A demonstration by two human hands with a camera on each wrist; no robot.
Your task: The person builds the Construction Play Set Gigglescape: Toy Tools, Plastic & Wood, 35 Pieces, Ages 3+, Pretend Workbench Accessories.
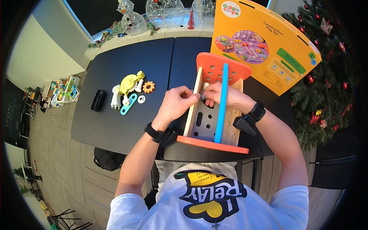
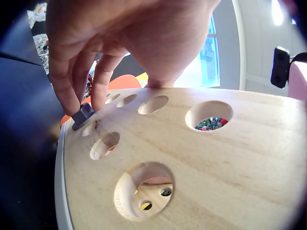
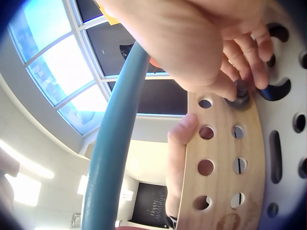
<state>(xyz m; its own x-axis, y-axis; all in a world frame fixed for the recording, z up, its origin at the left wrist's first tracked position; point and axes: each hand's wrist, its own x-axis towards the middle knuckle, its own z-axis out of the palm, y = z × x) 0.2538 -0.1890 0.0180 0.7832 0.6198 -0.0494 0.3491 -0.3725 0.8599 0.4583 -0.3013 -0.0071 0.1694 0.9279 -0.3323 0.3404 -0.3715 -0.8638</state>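
A toy toolbox stands on the table, with orange end panels [image 1: 212, 148], perforated wooden sides [image 2: 216, 163], a grey holed base [image 3: 283, 124] and a blue bar handle [image 1: 221, 111]. My left hand [image 1: 176, 103] is at the outer face of the left wooden side, pinching a small dark grey plastic piece [image 2: 84, 115] at a hole near the far end. Reaching inside the box, my right hand [image 1: 226, 95] has thumb and fingers around a round grey plastic piece [image 3: 239, 99] against the inner face of that side. The left thumb [image 3: 184, 128] lies over the panel's top edge.
Left on the table lie a yellow-green toy piece [image 1: 128, 84], an orange gear [image 1: 148, 87], a teal strip [image 1: 128, 104], a white ring [image 1: 141, 99] and a black case [image 1: 98, 100]. A large yellow box [image 1: 264, 42] stands behind the toolbox, beside a decorated tree [image 1: 326, 84].
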